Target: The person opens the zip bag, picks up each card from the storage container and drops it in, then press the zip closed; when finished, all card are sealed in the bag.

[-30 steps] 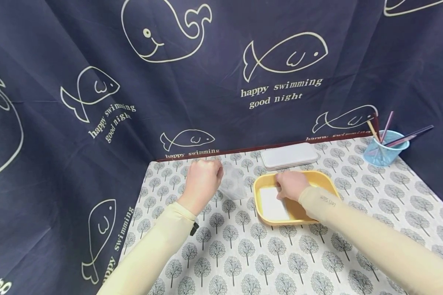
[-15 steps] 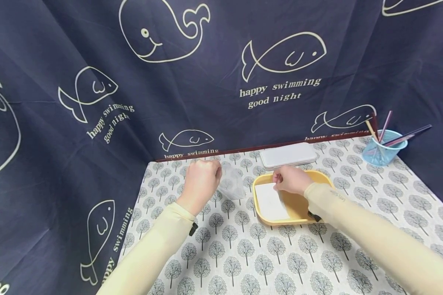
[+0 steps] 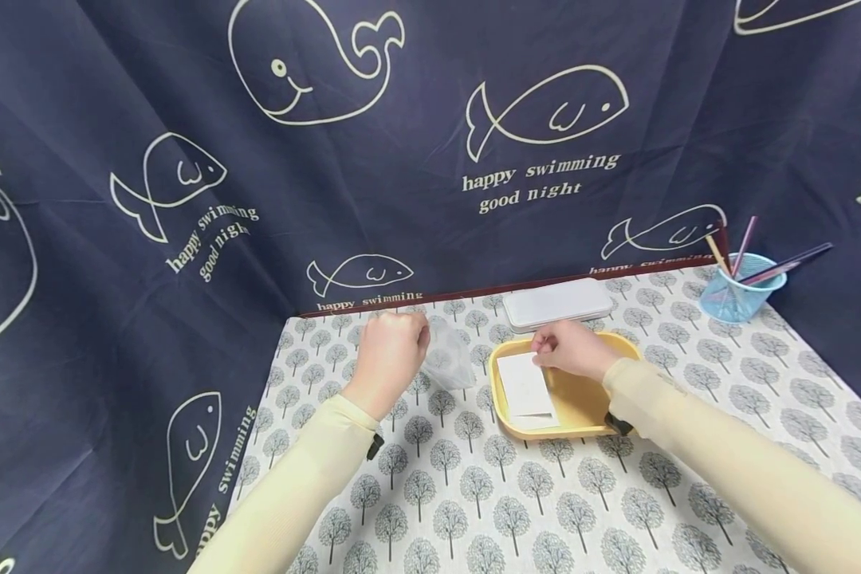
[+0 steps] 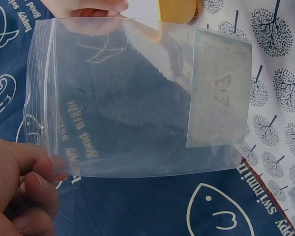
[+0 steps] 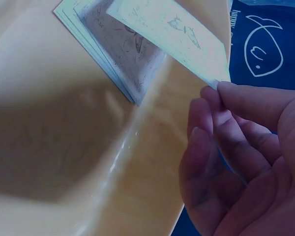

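My left hand pinches a clear zip-lock bag near one corner of its zip end. Lying flat at the bag's far end is a pale card with a butterfly print. My right hand is above the yellow tray, thumb and fingertip pinching the corner of a butterfly-printed card. Beneath that card, several similar cards are stacked in the tray. In the head view the bag is faint, and the left fingertips are hidden behind the hand.
A white flat case lies behind the tray. At the back right stands a blue mesh pen cup holding several pencils. A tree-patterned cloth covers the table, and a dark blue fish-print curtain hangs behind.
My right hand has risen slightly from the stack, lifting one card off the others at an angle. The left hand and its bag have stayed nearly still.
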`<action>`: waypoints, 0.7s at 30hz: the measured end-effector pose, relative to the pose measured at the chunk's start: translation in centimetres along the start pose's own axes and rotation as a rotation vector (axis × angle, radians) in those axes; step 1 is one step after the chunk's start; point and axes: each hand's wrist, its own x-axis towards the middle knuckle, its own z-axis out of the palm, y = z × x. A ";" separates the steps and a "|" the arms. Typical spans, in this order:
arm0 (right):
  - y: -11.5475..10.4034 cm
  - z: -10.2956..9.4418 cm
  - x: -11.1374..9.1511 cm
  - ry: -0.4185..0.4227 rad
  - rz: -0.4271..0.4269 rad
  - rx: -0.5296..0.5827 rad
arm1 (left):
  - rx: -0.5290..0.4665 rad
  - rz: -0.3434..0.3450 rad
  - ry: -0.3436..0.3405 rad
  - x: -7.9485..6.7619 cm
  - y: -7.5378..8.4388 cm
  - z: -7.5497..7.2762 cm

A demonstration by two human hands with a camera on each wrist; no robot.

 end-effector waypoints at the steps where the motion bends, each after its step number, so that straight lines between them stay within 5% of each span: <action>1: -0.1 -0.1 -0.1 0.003 0.003 0.017 | 0.000 0.000 0.001 0.0 0.0 0.0; 8: -0.6 -0.6 -0.9 0.029 0.003 0.104 | -0.002 -0.006 -0.001 0.1 0.1 0.0; 21: -3.4 -3.0 -2.5 0.250 -0.144 0.041 | -0.001 -0.005 -0.001 0.2 -0.3 0.4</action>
